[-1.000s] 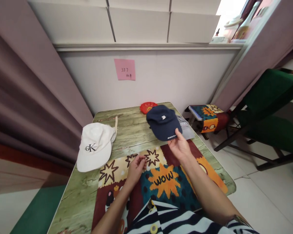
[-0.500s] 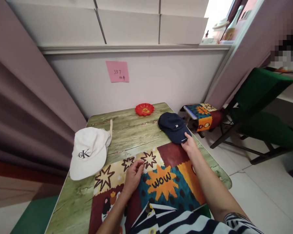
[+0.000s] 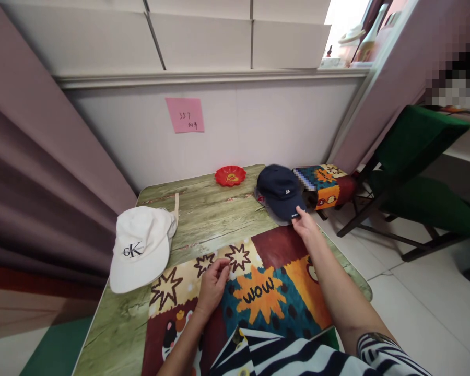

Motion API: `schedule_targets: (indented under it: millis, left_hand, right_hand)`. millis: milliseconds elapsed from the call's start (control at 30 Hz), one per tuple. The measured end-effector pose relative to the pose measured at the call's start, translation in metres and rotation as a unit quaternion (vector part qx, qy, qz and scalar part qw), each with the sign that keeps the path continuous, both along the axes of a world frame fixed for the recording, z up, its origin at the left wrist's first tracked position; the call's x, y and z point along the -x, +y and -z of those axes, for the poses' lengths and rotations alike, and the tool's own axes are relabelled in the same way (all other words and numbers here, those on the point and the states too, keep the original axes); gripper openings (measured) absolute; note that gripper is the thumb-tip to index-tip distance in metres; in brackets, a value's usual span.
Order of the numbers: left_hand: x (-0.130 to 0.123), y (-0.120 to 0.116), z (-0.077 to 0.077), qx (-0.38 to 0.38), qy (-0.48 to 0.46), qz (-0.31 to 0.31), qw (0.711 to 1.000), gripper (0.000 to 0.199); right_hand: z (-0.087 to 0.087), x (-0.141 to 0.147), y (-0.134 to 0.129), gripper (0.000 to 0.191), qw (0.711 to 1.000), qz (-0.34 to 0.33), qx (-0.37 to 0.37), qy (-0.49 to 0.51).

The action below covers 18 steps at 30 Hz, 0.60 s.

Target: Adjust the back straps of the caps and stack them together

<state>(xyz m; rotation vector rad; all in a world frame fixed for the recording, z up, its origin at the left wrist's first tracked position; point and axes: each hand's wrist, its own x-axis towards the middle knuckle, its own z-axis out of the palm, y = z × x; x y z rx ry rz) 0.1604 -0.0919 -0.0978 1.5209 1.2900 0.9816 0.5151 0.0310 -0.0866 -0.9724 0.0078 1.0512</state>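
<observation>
My right hand [image 3: 306, 225] grips the brim of a navy cap [image 3: 281, 189], which is raised a little above the table's right side. Something grey with a red mark shows under the cap, mostly hidden. My left hand [image 3: 215, 279] rests over the patterned mat [image 3: 260, 292], its fingers curled together; whether anything is between them is too small to tell. A white cap [image 3: 143, 248] with black letters lies on the left of the table, brim toward me, its strap standing out behind.
A red scalloped dish [image 3: 230, 176] sits near the far edge of the wood-patterned table [image 3: 203, 209]. Right of the table are a stool [image 3: 329, 188] with a patterned cover and a green chair [image 3: 419, 151]. A pink note [image 3: 185, 115] is on the wall.
The navy cap has been lifted slightly up and to the right by my right hand, and the grey thing beneath it has come into view. My left hand has stayed in place.
</observation>
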Motion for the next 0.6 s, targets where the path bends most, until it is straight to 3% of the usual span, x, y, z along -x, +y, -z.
schedule_targets:
  millis: [167,400,600]
  left_hand:
    - [0.000,0.001,0.002,0.000,0.002,0.002,1.000,0.026]
    - [0.000,0.000,0.002,0.005,-0.002,-0.002,1.000,0.027]
    - [0.000,0.000,0.004,-0.006,0.004,-0.003,1.000,0.026]
  right_hand:
    - [0.023,0.005,-0.005,0.015,0.996,0.018,0.070,-0.054]
    - [0.021,-0.004,-0.016,0.010,0.978,-0.047,0.113,-0.167]
    - [0.033,-0.003,-0.039,0.026,0.950,-0.074,0.158,-0.259]
